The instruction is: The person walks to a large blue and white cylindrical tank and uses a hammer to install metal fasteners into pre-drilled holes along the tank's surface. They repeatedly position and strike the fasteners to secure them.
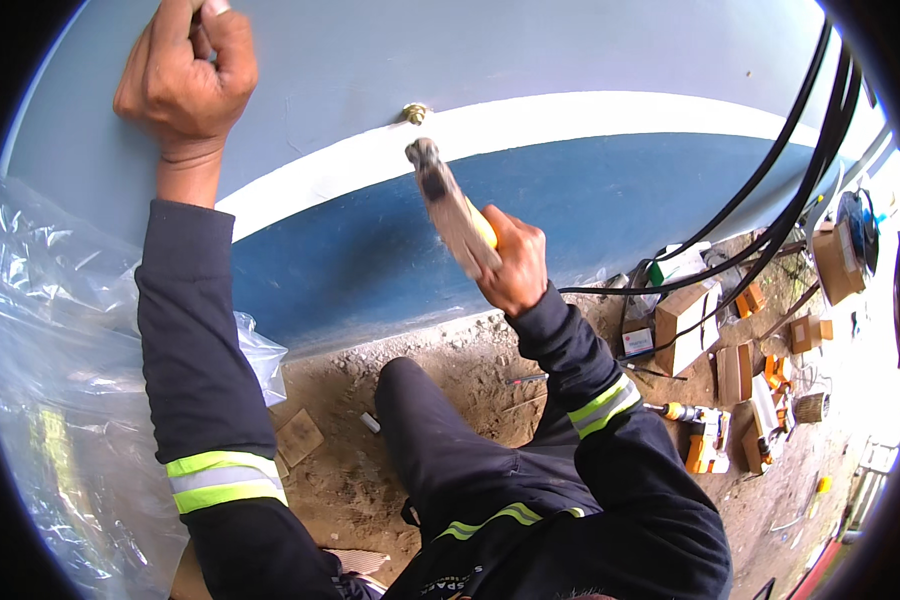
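Head view shows the left hand (188, 75) in a loose fist, nothing visible in it, left of the brass fitting (415, 113) in the wall (570, 60), and, below right of the fitting, the right hand (516, 262) closed around a blurred yellow-handled tool (452, 207) that, if misaligned, could glance off.

The person wears a dark navy top (650, 520) with long sleeves (195, 350) and close-fitting cuffs (190, 235) — each sleeve ringed by a reflective band (228, 482), silver-grey between yellow-green edges — plus a yellow-green strip (495, 517) and pale lettering (458, 580) on the front, and dark trousers (430, 430)
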Tool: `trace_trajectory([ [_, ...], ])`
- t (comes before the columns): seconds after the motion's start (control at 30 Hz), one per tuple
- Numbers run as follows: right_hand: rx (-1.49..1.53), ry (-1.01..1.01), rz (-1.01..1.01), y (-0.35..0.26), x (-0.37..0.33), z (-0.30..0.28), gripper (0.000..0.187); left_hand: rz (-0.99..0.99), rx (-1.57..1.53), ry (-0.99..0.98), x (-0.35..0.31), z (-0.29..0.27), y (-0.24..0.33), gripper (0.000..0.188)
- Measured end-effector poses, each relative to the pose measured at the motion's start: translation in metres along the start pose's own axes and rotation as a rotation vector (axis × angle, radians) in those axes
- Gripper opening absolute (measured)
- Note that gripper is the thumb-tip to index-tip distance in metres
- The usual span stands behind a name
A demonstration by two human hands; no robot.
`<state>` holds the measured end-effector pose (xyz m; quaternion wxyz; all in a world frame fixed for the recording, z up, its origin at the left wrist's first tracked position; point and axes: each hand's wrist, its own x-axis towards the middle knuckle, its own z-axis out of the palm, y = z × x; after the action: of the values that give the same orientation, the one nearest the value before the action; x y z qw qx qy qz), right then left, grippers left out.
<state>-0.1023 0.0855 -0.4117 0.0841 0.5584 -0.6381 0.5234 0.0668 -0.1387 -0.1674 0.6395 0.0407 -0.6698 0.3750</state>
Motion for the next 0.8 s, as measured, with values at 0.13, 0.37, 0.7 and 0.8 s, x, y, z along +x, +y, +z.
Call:
trace_trajectory([
  [0.13, 0.077, -0.151, 0.100, -0.002, -0.065, -0.052, 0.022, 0.058, 0.004, 0.023, 0.000, 0.001, 0.001, 0.016],
  [0.37, -0.240, -0.134, 0.608, 0.022, -0.303, -0.191, 0.033, 0.028, 0.031, 0.002, 0.008, -0.001, 0.008, 0.017],
  [0.7, -0.727, 0.200, 1.772, 0.038, -0.716, -0.206, 0.029, 0.171, -0.291, -0.112, -0.070, 0.004, 0.104, 0.023],
  [0.8, -0.838, 0.244, 2.015, 0.060, -0.767, -0.206, 0.040, 0.241, -0.243, -0.204, -0.085, 0.006, 0.096, 0.020],
])
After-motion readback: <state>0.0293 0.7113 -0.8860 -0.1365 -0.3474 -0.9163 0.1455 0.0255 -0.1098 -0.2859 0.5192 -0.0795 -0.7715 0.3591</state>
